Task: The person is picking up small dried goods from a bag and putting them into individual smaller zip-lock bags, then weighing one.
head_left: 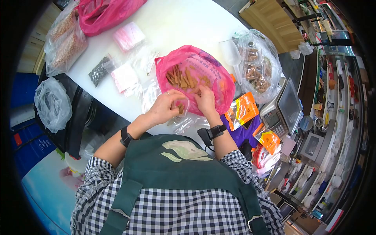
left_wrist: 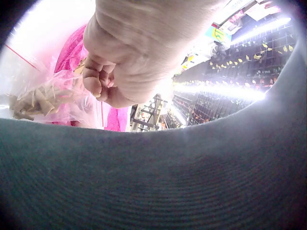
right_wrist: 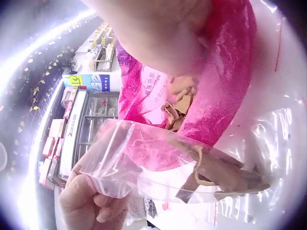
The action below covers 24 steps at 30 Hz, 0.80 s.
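Note:
A pink plastic bag [head_left: 223, 92] lies open on the table with brown bark-like pieces [head_left: 184, 80] inside. My left hand [head_left: 166, 105] pinches the edge of a clear zip bag [right_wrist: 144, 167], which holds several brown pieces [right_wrist: 225, 175]. The left wrist view shows the same pieces [left_wrist: 41, 103] beside the left hand [left_wrist: 129, 52]. My right hand [head_left: 205, 101] is at the pink bag's near side with its fingers bent down at the pieces; its fingertips are hidden in the right wrist view, where the hand [right_wrist: 158, 33] fills the top.
Right of the pink bag lie a clear scoop [head_left: 230, 53], a clear bag of brown packets [head_left: 256, 68], orange packets [head_left: 242, 109] and a scale [head_left: 274, 119]. To the left are a dark packet [head_left: 100, 70], pink-white bag stacks [head_left: 124, 77] and bags of pale pieces [head_left: 68, 49].

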Available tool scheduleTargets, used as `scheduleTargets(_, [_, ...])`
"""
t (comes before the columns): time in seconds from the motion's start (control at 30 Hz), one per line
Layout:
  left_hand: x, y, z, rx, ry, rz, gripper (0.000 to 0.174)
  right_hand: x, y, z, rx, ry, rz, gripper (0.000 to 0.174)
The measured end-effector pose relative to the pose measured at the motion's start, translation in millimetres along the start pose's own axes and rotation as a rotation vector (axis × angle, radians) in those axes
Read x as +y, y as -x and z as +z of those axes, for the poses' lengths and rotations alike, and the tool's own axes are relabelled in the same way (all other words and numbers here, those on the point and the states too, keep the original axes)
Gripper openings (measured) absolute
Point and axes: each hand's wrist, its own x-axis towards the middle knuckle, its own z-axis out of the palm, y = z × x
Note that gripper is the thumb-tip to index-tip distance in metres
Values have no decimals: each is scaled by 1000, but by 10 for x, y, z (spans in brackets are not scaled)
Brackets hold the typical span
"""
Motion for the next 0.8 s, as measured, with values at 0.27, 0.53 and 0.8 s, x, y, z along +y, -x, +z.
scheduleTargets(0.27, [8,-28,26,26,-9,14,46,-460,-56,-518,-40,-545,221,13])
scheduleTargets(0.53, [-10,-67,64,75,-50,9,42,-1094,233,-637,-101,-380,-156,20])
scheduleTargets(0.8, [4,-14,34,64,-51,27,43,-1137,208,-879,-156,-262,-239,15])
